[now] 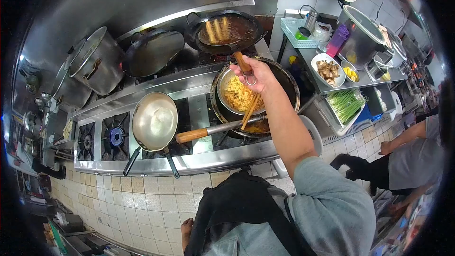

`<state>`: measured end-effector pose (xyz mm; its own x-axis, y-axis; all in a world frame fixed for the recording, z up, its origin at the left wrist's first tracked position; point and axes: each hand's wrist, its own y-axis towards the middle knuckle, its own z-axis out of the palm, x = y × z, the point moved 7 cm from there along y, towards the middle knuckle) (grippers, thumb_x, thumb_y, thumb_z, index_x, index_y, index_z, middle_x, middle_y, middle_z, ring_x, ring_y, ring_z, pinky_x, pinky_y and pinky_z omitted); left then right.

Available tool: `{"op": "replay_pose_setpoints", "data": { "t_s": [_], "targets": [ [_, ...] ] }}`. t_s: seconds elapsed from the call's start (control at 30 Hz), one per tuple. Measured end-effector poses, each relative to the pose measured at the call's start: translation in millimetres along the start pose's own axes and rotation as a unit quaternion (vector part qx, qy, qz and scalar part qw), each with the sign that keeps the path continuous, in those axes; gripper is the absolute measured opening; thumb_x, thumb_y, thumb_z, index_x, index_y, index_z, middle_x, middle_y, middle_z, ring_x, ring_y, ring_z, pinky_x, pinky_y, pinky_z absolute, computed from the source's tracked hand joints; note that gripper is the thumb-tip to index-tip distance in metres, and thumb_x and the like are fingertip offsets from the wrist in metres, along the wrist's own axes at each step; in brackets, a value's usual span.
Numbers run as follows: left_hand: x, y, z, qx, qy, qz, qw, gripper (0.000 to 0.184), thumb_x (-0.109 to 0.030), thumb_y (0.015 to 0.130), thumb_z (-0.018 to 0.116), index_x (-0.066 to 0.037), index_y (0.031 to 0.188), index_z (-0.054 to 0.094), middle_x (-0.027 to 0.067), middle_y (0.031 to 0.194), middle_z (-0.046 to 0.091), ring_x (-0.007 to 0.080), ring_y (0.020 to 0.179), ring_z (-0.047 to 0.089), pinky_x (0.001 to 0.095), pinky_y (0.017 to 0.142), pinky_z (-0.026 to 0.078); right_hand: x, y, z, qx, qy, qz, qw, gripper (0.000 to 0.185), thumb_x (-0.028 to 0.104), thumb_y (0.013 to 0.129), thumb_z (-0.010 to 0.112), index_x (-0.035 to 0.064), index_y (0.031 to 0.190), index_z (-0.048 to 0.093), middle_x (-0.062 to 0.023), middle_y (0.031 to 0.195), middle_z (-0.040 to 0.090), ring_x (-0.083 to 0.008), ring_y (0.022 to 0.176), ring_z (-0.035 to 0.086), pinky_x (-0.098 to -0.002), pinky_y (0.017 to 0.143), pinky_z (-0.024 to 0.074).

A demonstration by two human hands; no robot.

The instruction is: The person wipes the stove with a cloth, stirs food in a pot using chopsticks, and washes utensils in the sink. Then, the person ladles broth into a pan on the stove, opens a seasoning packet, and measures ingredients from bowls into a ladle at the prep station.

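My right hand [256, 73] is wrapped around the wooden handle of a strainer [242, 61]. The strainer's far end lies over a black wok [256, 23] of dark oil, carrying several golden fried rolls [218, 30]. Below my right hand sits a metal bowl [223, 96] of yellow chopped food, inside a larger wok [295, 96]. Wooden chopsticks [250, 112] lean on the bowl, and a wooden-handled utensil [194, 134] rests across the wok's edge, its head hidden. Low beside my body hangs my left hand [187, 227]; its fingers are too small to make out, and it touches no object I can see.
Two pans [155, 121] stand stacked on the stove, left of the bowl, near a lit burner [117, 136]. Behind are another wok [156, 52] and a tall pot [95, 66]. Right, a side table holds a mushroom-like dish [328, 72] and green stalks [345, 104]. A co-worker [412, 156] stands right.
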<state>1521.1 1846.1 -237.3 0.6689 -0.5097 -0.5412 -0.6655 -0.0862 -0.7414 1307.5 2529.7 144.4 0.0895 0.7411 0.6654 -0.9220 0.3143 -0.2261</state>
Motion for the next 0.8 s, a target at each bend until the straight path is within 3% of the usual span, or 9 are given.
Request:
{"op": "replay_pose_setpoints", "data": {
  "t_s": [0.13,0.23,0.33,0.43,0.53,0.6,0.67,0.7,0.8],
  "targets": [
    [-17.2,-5.7,-4.5,0.004,0.014,-0.009,1.0,0.039,-0.025,0.085,0.061,0.004,0.112,0.06,0.0116,0.094,0.067,0.0188,0.087,0.062,0.0287,0.078,0.047,1.8,-20.7,2.9,-0.071,-0.069,0.009,0.995,0.034,0.033,0.09,0.056,0.002,0.104,0.052,-0.0132,0.088,0.06,-0.0242,0.075,0.064,-0.0362,0.063,0.0554],
    [-1.6,20.4,-6.3,0.032,-0.046,0.005,0.998,0.04,-0.027,0.084,0.062,0.003,0.111,0.06,0.0119,0.096,0.067,0.0191,0.087,0.063,0.0287,0.078,0.047,-2.2,-33.9,7.6,-0.061,-0.062,0.003,0.996,0.034,0.033,0.09,0.056,0.0015,0.104,0.052,-0.0135,0.092,0.06,-0.0235,0.077,0.063,-0.0339,0.064,0.0551],
    [1.7,39.0,-16.9,0.052,0.024,0.014,0.998,0.04,-0.028,0.083,0.063,0.003,0.109,0.062,0.0125,0.097,0.067,0.0191,0.088,0.062,0.0288,0.077,0.048,-7.7,-36.2,5.0,-0.041,-0.096,-0.016,0.994,0.028,0.027,0.09,0.055,0.002,0.103,0.053,-0.0126,0.092,0.061,-0.0191,0.072,0.061,-0.0318,0.061,0.0539],
    [8.0,65.5,-35.2,0.041,0.113,0.017,0.993,0.039,-0.029,0.083,0.063,0.001,0.108,0.063,0.0126,0.096,0.067,0.0187,0.089,0.062,0.0287,0.077,0.048,-14.2,-39.5,13.6,-0.015,-0.095,-0.059,0.994,0.017,0.016,0.092,0.05,0.0047,0.104,0.054,-0.0076,0.09,0.064,-0.0075,0.06,0.05,-0.0215,0.054,0.0447],
    [2.8,86.8,-55.3,0.05,0.166,0.079,0.982,0.039,-0.028,0.084,0.062,0.001,0.11,0.061,0.0147,0.099,0.066,0.0221,0.087,0.062,0.0322,0.073,0.049,-23.8,-49.4,25.0,-0.008,-0.1,-0.076,0.992,0.016,0.015,0.092,0.051,0.0054,0.104,0.054,-0.0084,0.09,0.064,-0.0076,0.061,0.051,-0.0217,0.055,0.0453],
    [-25.1,72.7,-68.4,0.067,0.108,0.061,0.99,0.039,-0.027,0.085,0.061,0.001,0.112,0.059,0.0165,0.102,0.064,0.0238,0.084,0.062,0.0338,0.068,0.05,-28.0,-51.3,32.8,-0.01,-0.096,-0.071,0.993,0.018,0.017,0.092,0.05,0.0053,0.106,0.053,-0.0094,0.09,0.064,-0.0093,0.062,0.053,-0.0227,0.056,0.0473],
    [-88.9,14.9,-76.4,0.078,0.047,0.049,0.995,0.039,-0.026,0.085,0.06,0.001,0.114,0.057,0.0183,0.105,0.063,0.0255,0.081,0.061,0.0355,0.064,0.05,-26.5,-57.5,40.2,-0.047,-0.072,-0.076,0.993,0.018,0.019,0.093,0.048,0.0037,0.103,0.05,-0.0107,0.092,0.061,-0.0153,0.067,0.054,-0.0293,0.058,0.051],
    [-110.1,-4.2,-81.6,0.081,0.031,0.051,0.995,0.039,-0.025,0.086,0.06,0.002,0.114,0.056,0.0192,0.106,0.062,0.0263,0.079,0.061,0.0363,0.061,0.051,-27.5,-55.5,37.8,-0.055,-0.064,-0.075,0.994,0.026,0.024,0.093,0.049,0.0039,0.109,0.047,-0.0127,0.099,0.058,-0.0201,0.073,0.058,-0.0316,0.06,0.0522],
    [-107.5,9.9,-100.9,0.076,0.032,0.026,0.996,0.039,-0.024,0.086,0.06,0.002,0.114,0.056,0.0197,0.105,0.062,0.0252,0.076,0.061,0.035,0.06,0.05,-23.3,-71.6,45.9,-0.117,-0.116,-0.119,0.979,0.034,0.028,0.092,0.051,0.0036,0.115,0.044,-0.0148,0.108,0.055,-0.0233,0.081,0.06,-0.0328,0.063,0.0527]
  ]
}}
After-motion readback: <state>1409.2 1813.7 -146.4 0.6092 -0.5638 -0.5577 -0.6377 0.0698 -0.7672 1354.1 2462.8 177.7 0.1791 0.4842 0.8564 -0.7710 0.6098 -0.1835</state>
